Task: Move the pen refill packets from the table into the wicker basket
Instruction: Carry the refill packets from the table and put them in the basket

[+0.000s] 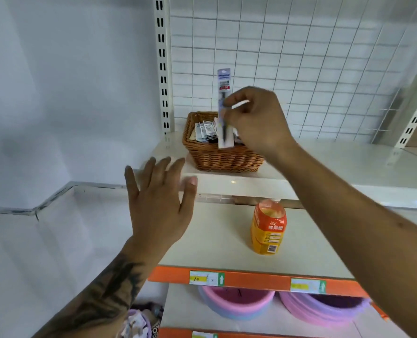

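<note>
Fingers (229, 103) of right hand (256, 120) pinching refill packet (224, 93), upright above wicker basket (222, 154)

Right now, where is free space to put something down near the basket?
Free: the upper shelf right of the wicker basket, and the lower shelf left of the orange bottle. Crowded: inside the basket, where packets already lie.
</note>
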The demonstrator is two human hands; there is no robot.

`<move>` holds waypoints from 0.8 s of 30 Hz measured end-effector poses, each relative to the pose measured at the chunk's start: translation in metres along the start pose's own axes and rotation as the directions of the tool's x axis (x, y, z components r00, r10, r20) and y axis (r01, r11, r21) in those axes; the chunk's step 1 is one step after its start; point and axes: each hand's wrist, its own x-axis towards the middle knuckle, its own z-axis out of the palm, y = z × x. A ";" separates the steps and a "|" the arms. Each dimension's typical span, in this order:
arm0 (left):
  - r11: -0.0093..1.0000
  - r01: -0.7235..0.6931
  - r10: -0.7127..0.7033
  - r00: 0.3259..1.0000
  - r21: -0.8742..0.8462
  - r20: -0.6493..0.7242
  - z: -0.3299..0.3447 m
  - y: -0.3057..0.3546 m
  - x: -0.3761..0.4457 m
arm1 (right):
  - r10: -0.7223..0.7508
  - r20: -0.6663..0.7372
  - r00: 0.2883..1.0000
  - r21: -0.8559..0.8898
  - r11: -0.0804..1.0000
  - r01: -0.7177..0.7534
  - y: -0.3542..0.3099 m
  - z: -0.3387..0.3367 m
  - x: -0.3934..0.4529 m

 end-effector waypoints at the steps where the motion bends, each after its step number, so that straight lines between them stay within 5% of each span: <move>1: 0.999 -0.025 0.025 1.000 0.030 0.016 0.005 -0.004 -0.002 | 0.012 0.021 1.000 -0.096 0.995 -0.010 0.000 -0.001 0.018; 8: 0.990 -0.108 0.113 0.992 0.091 -0.054 0.014 -0.017 -0.009 | 0.263 0.150 0.953 -0.446 0.878 -0.172 0.023 0.016 0.075; 19: 0.993 -0.105 0.102 0.994 0.058 0.045 0.001 -0.014 -0.009 | 0.289 0.151 0.945 -0.555 0.816 -0.161 0.005 0.006 0.050; 24: 0.990 -0.089 0.069 0.981 0.106 0.179 -0.013 -0.007 -0.024 | 0.164 0.106 0.981 -0.616 0.785 -0.065 0.005 -0.003 -0.006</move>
